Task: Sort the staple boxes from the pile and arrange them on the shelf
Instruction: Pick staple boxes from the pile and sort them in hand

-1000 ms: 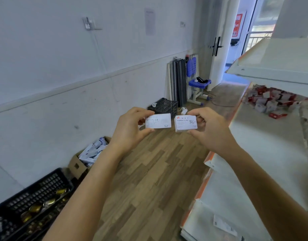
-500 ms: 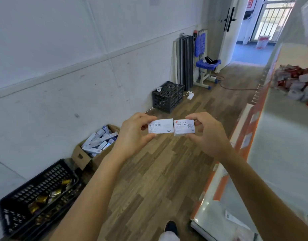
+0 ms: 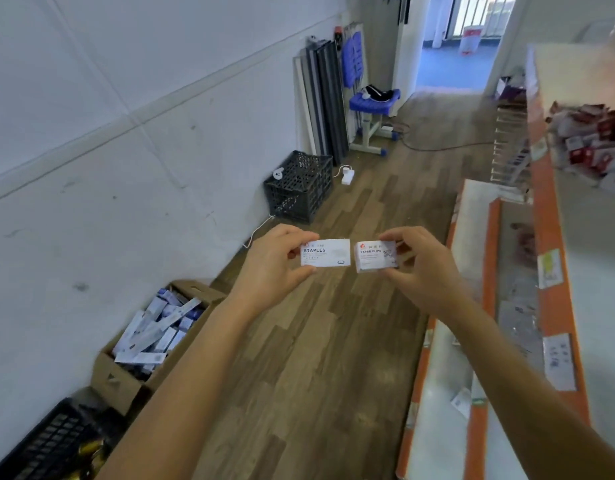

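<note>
Left hand: my left hand [image 3: 269,271] pinches the staple box [image 3: 326,252] at its left end, thumb under, fingers on top.
Staple box: small, flat and white, with STAPLES in dark capitals; held in the air above the wood floor [image 3: 316,341], face toward me.
Right hand: my right hand [image 3: 422,268] pinches the paper clip box [image 3: 376,256] by its right end.
Paper clip box: white, a red mark at its corner, just beside the staple box with a narrow gap.
Shelf: the shelf [image 3: 555,306], orange-edged, stands at my right; a pile of boxes [image 3: 590,143] lies on it, well apart from my hands.

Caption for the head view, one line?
The left hand holds a STAPLES box, right hand a PAPER CLIPS box, side by side above the wooden floor.
</note>
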### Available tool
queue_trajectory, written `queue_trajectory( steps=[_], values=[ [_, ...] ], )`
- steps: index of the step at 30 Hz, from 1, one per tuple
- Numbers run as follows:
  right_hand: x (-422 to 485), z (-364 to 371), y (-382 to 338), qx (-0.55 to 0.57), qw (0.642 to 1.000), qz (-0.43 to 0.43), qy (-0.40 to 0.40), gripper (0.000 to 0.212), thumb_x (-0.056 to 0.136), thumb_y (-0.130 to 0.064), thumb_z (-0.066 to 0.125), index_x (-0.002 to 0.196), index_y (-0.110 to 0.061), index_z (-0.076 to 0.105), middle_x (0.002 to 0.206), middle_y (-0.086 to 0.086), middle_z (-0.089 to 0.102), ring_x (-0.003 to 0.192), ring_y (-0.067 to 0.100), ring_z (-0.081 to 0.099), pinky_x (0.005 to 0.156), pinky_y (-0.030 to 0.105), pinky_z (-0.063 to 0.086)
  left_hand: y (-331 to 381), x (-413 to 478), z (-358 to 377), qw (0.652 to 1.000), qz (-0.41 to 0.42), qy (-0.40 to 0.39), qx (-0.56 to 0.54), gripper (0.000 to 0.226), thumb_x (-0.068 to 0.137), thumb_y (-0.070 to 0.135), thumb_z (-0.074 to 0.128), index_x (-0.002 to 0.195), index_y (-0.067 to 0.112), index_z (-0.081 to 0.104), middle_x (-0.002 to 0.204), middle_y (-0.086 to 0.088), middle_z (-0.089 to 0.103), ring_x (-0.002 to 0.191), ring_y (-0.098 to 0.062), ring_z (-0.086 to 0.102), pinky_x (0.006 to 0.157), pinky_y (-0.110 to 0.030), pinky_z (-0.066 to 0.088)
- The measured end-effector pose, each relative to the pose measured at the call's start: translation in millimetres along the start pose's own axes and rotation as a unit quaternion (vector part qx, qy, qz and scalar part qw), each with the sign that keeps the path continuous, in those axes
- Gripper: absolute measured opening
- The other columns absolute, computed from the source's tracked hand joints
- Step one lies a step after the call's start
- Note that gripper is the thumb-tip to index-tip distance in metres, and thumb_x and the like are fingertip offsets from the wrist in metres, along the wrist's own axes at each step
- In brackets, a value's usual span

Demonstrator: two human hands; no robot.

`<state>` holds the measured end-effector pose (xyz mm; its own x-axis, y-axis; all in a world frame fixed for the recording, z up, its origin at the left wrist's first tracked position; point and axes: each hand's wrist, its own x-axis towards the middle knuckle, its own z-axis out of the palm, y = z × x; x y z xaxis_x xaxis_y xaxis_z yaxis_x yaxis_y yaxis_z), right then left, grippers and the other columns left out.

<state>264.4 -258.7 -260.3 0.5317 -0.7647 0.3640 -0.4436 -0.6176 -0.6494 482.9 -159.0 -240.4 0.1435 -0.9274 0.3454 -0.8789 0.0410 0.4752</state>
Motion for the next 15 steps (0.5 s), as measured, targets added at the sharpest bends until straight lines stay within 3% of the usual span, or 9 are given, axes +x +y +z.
queue_trajectory(
  steps=[5,15],
  values=[
    [51,9,29,-0.021,0.998,0.059,0.020,0.043,0.074,-0.017,0.079,0.112,-0.019,0.059,0.111,-0.006,0.057,0.096,0.006,0.055,0.072,0.005,0.045,-36,77,28,0.998,0.044,-0.030,-0.020,0.049,0.073,0.016,0.081,0.119,0.017,0.066,0.110,0.002,0.062,0.089,-0.004,0.055,0.081,-0.006,0.044],
    [184,45,90,-0.008,0.983,0.156,0.097,0.042,0.076,-0.019,0.077,0.112,-0.022,0.057,0.110,-0.009,0.057,0.095,0.003,0.057,0.075,0.008,0.048,-114,261,70,0.984,0.132,-0.093,-0.072,0.047,0.072,0.012,0.080,0.117,0.015,0.066,0.107,-0.001,0.064,0.089,-0.011,0.059,0.082,-0.024,0.053]
  ],
)
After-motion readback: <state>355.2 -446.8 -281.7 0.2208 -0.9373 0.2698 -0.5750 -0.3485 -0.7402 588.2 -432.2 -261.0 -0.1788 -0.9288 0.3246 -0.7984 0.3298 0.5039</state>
